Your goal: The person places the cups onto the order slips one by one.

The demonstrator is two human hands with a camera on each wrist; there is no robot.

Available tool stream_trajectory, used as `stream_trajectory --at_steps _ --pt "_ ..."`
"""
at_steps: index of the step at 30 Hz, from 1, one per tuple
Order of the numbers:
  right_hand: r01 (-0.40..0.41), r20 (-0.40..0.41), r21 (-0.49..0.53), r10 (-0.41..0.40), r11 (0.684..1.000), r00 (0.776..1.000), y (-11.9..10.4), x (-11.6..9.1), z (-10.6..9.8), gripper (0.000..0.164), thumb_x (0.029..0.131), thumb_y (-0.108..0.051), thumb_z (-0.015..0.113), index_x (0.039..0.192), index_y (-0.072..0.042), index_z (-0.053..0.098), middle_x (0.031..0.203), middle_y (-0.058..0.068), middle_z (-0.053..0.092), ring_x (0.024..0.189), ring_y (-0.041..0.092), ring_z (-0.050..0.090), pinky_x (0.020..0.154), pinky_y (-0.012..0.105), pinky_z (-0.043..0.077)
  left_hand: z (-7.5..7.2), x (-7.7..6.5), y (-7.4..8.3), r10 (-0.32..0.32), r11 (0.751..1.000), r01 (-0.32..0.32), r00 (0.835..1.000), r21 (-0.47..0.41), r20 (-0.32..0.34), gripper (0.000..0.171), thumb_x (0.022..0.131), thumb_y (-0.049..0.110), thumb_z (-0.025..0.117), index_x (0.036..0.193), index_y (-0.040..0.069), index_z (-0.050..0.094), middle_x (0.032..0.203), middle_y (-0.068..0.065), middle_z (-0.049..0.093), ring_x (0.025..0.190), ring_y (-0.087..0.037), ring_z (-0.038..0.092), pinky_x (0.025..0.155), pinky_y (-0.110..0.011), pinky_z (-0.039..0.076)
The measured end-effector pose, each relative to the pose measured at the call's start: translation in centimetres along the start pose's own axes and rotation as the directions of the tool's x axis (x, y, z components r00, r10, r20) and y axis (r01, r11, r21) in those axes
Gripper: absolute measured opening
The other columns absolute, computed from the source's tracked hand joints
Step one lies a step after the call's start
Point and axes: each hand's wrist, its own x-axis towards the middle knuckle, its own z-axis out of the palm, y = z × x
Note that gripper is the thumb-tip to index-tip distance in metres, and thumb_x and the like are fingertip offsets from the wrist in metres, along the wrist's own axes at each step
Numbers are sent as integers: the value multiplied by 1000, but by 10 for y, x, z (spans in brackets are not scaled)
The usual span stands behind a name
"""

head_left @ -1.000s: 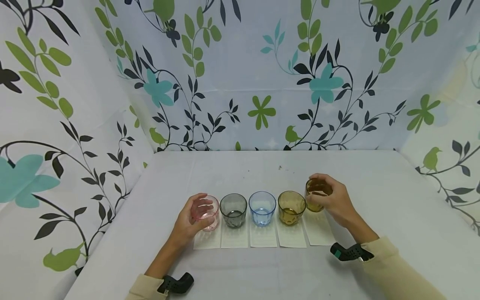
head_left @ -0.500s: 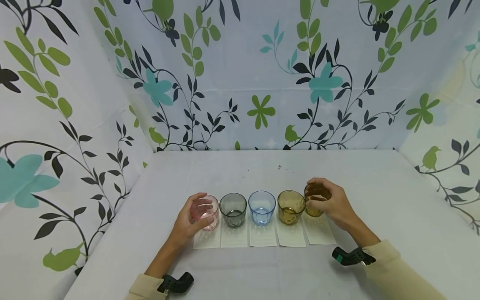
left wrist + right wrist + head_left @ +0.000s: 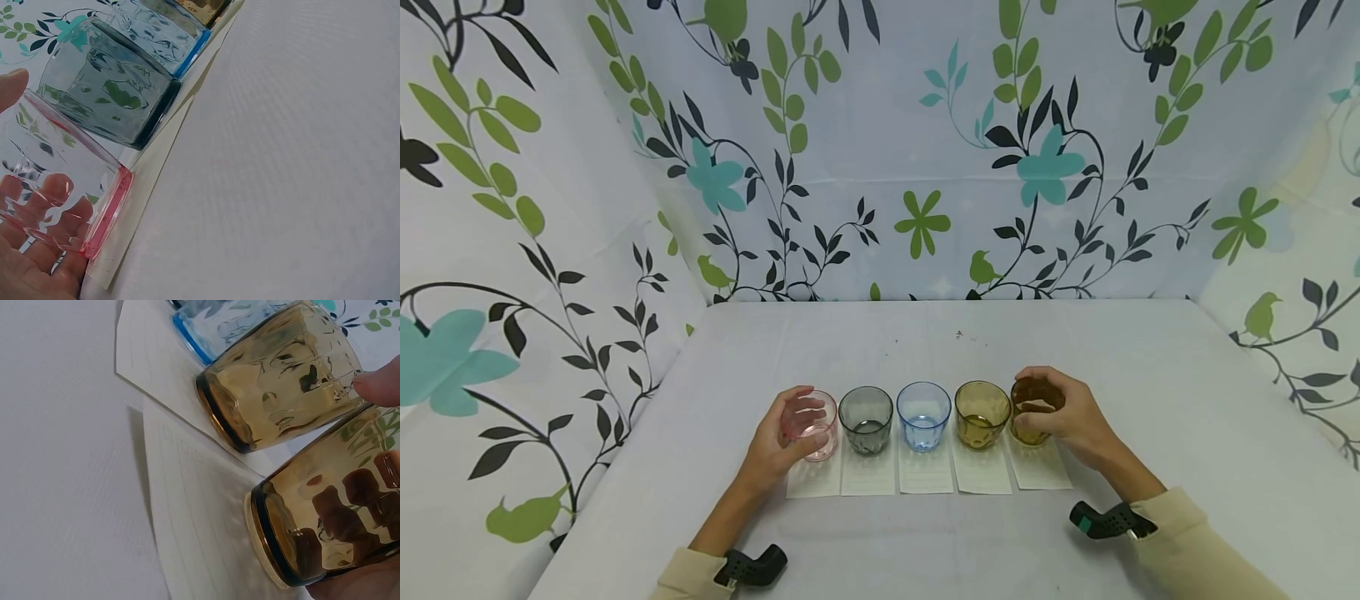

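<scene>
Five-across is a row of tumblers on paper slips, with my hands at its two ends. My left hand (image 3: 775, 442) is curled round the clear pink glass (image 3: 829, 410), thumb on the near side and fingers behind; its pink base (image 3: 111, 215) is at the slip in the left wrist view. At the right end, my right hand (image 3: 1078, 417) grips an amber glass (image 3: 1027, 433) between thumb and fingers. The right wrist view has that held glass's base right at the lined paper (image 3: 187, 506), beside a second amber glass (image 3: 281, 381) standing upright.
Between the held glasses stand a grey glass (image 3: 867, 417), a blue glass (image 3: 924, 415) and the second amber one, close together. Paper slips (image 3: 870, 477) lie side by side under the row on a white table (image 3: 880, 550). A patterned cloth (image 3: 850, 167) hangs behind.
My right hand has come down and slightly nearer with the amber glass, bringing it level with the row. The left hand and the pink glass have stayed put.
</scene>
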Motion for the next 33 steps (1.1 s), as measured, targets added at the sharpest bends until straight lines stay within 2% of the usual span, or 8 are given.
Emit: stream_trajectory --at_steps 8,14,17,21,25,28,31,33 --pt "-13 8 0 13 1000 1000 1 -1 -1 59 81 1 78 133 7 52 120 21 63 106 27 67 89 27 57 -1 -1 0 1 1000 -1 1000 -6 -5 68 90 2 69 149 -3 34 136 -21 54 127 -39 54 103 -30 50" --pt "-4 21 5 4 1000 1000 3 -1 -4 61 82 -3 80 135 6 51 125 29 60 109 24 67 93 32 57 0 0 2 -3 1000 3 1000 -15 -6 69 90 4 69 149 -2 34 136 -21 55 127 -42 53 104 -32 50" --pt "6 30 13 -6 1000 1000 5 -3 -5 63 83 -4 80 137 7 50 127 31 59 110 24 67 95 34 56 0 0 1 4 1000 -4 1000 -18 -3 69 89 4 70 149 1 35 137 -21 55 128 -43 52 104 -33 49" --pt "37 52 18 -38 999 998 6 -5 -6 65 85 -1 79 142 5 48 129 28 58 116 26 65 99 34 54 -1 -1 1 39 999 -39 999 -32 3 72 87 2 70 150 4 35 139 -24 52 129 -46 50 107 -35 48" --pt "113 73 -19 -111 993 991 5 -8 -8 65 89 3 72 148 0 44 135 29 54 124 24 59 103 30 51 -2 -2 2 64 997 -64 998 -37 12 72 86 0 69 150 4 34 142 -28 47 131 -49 45 110 -38 45" --pt "168 60 -113 -162 979 985 0 -7 -10 62 93 1 66 151 -3 44 140 25 53 130 18 54 105 32 48 -4 0 6 80 997 -81 997 19 19 70 87 2 68 149 5 36 142 -30 46 132 -48 43 112 -51 40" --pt "198 31 -245 -196 949 980 -5 -5 -10 59 96 -6 64 152 -7 44 145 19 53 137 22 47 109 49 43 -6 2 11 98 983 -101 995 151 26 68 89 11 68 150 12 39 145 -22 48 135 -44 43 110 -63 35" --pt "205 19 -332 -211 921 977 -9 -5 -10 59 96 -11 65 152 -9 44 149 16 51 141 30 42 109 62 37 -8 4 15 103 960 -108 994 258 36 67 90 18 69 151 18 39 149 -15 48 137 -40 42 109 -68 33"
